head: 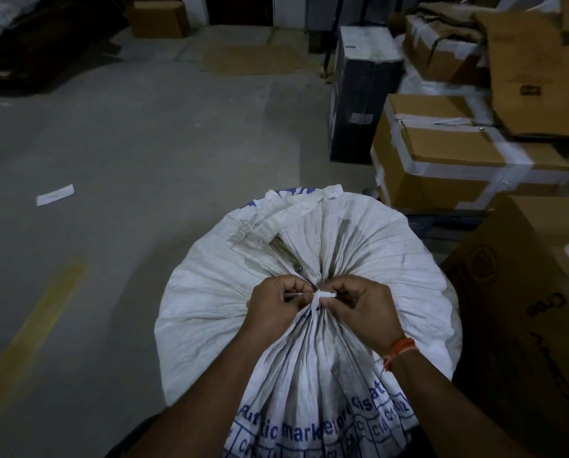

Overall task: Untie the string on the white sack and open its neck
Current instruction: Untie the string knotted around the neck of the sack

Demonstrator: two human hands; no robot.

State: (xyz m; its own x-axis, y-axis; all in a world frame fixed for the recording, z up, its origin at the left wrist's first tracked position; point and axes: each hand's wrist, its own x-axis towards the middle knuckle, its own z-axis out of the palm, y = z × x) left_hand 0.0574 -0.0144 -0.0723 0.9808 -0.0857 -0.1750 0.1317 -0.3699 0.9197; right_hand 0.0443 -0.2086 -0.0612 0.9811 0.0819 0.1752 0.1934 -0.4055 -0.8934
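Down at the gathered neck of the white sack (309,259), I see both hands meeting at the tie. My left hand (273,304) has its fingers (294,292) pinched together on a thin strand of string (296,294), which is hard to make out in the dim light. My right hand (359,309) has its fingers closed on a short white tab (324,295) at the knot (I cannot tell whether that is string or a fold of the sack cloth). The knot itself is mostly hidden between my knuckles. An orange thread band (400,350) sits on the right wrist.

This sack stands on the concrete floor (127,143), bulging and full, its contents hidden; blue print near the bottom edge is cut off by the frame. Taped cardboard boxes (441,160) are stacked just beside it on the right, all shut. A slip of white paper (55,195) lies well apart on the floor.
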